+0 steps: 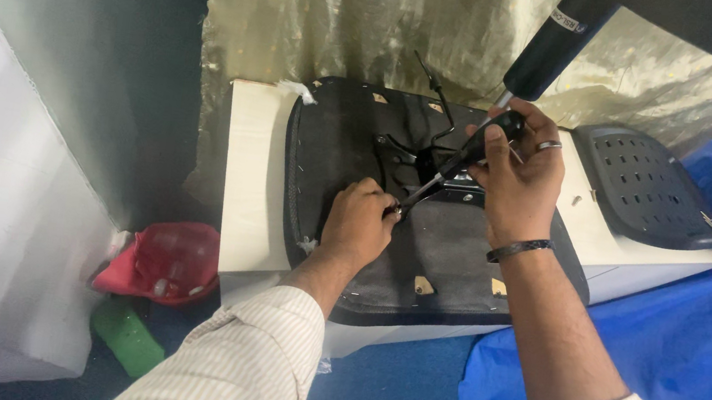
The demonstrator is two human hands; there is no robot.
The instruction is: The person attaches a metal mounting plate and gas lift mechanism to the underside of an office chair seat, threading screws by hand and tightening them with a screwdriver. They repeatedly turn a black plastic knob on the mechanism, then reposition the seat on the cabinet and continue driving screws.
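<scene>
One white label band is seen on the black gas cylinder point(559, 42), which slants in from about one o'clock; its print is too small to be told apart. One screwdriver point(456, 160) with a black handle is gripped by the right hand point(518, 170), the fingers being closed around the handle, and its shaft slopes down toward seven o'clock. The tip is met by the left hand point(360, 221), whose fingers are curled shut at the tip; what is pinched there cannot be made out. Both hands are held over one upturned black chair seat point(353, 150), which lies on a white slab point(249, 169), and the black metal bracket point(407, 150) at the seat's middle sits just at twelve o'clock of the left hand. One ring and one dark bracelet are worn on the right hand. One black perforated chair back point(648, 183) is placed at three o'clock of the seat. At eight o'clock, on the floor, one red container point(167, 260) and one green bottle point(125, 334) are seen touching. Crumpled gold foil point(324, 15) is hung behind, and blue sheeting point(682, 349) is spread at four o'clock.
</scene>
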